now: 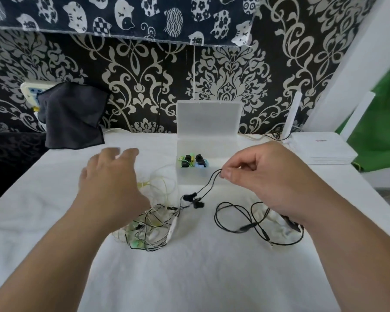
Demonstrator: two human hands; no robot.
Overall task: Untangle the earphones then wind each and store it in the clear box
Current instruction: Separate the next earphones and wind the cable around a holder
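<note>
Nearest us lies the white cloth (189, 278) that covers the table, and both forearms reach forward across it. On the cloth, a little left of centre, sits the tangle of earphones (149, 228): yellow, black and white cords knotted together, with a green bud at its near edge. To its right, apart from the knot, the loose cord of the black earphone (198, 204) loops over the cloth and runs under the right wrist.

The left hand (113, 176) is above the far side of the tangle with its fingers spread and relaxed, gripping nothing. We cannot tell whether the palm brushes the yellow cords beneath it. The right hand (268, 176) pinches the two thin black leads between thumb and forefinger, the other fingers curled in, so that both buds dangle just above the cloth between the tangle and the box.

Just beyond the buds stands the clear box (190, 177), its lid (208, 118) raised upright against the wall. In its far half lie wound earphones (192, 161), green, black and blue, packed close together.

Farther back, a dark cloth (72, 115) hangs at the left, a white router (322, 149) sits at the right edge of the table, and patterned fabric (144, 70) covers the wall.
</note>
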